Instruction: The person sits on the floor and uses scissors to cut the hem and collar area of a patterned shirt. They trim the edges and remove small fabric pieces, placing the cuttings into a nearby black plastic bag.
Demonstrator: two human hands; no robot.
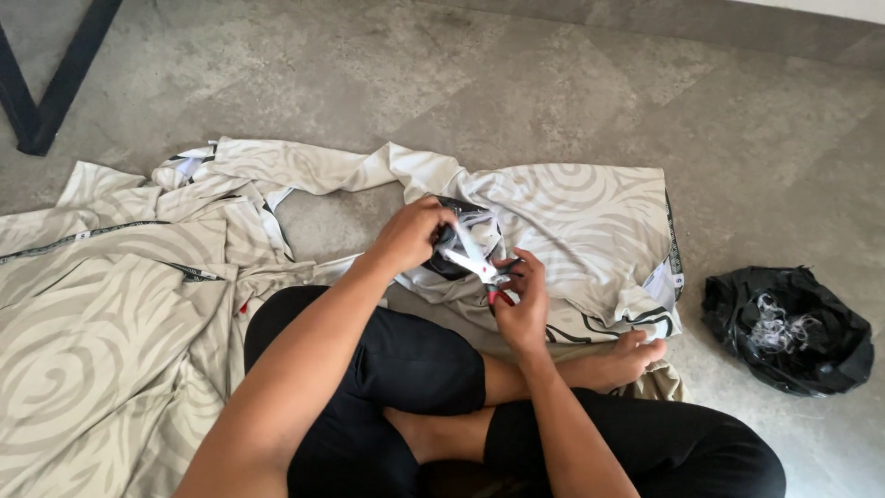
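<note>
Fabric [138, 277], beige with a swirl print, spreads across the floor [553, 83] from the far left to my crossed legs. Black frame leg [46, 92] stands upper left. My left hand [410, 235] has its grip closed on a dark-edged bunch of the cloth. My right hand [524, 309] is wrapped around red-handled scissors [475, 263], blades at the bunch. Black bag [788, 332] of thread scraps sits far right.

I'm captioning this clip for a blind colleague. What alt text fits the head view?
Seated cross-legged on a grey floor, a person holds a bunched piece of beige swirl-patterned cloth in the left hand while the right hand works small scissors at it. More of the cloth lies spread to the left, and a black bag holding thread scraps sits at right.
</note>
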